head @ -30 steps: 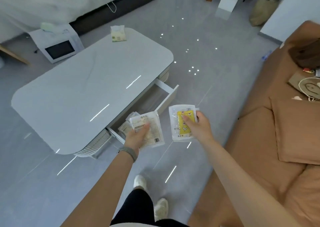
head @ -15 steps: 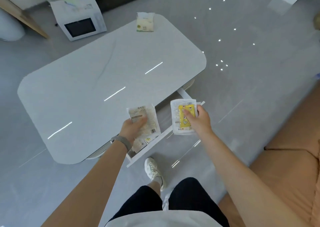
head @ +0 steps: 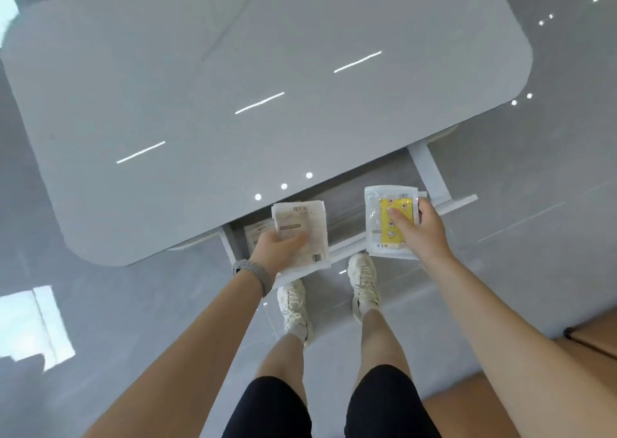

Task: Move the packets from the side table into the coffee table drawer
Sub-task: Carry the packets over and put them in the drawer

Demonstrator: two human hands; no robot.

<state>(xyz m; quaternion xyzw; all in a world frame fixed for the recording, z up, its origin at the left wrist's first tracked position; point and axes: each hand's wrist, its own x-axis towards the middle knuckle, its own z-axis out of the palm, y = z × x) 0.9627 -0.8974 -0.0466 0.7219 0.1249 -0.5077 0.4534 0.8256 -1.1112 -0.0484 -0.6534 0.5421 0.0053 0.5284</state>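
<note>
Holding now: both hands are hovering over the open drawer (head: 340, 218) of the counter (head: 233, 86), each carrying one packet flat and face-up, probably so it can drop in level.
Left hand (head: 278, 249): fingers are curling round the near edge of the white packet (head: 298, 228), thumb pressing on top; the packet is sticking out beyond the hand, over the drawer's left part.
Right hand (head: 424, 228): thumb and fingers are pinching the yellow packet (head: 389, 223) at its right side, so the packet is lying left of the hand, over the drawer's front rail.
Already stowed: another packet (head: 257, 233) is lying inside the drawer, just left of and below the left hand.
Step, as judged: both packets are waiting to be lowered and let go; the right one seems to need carrying further in first.
</note>
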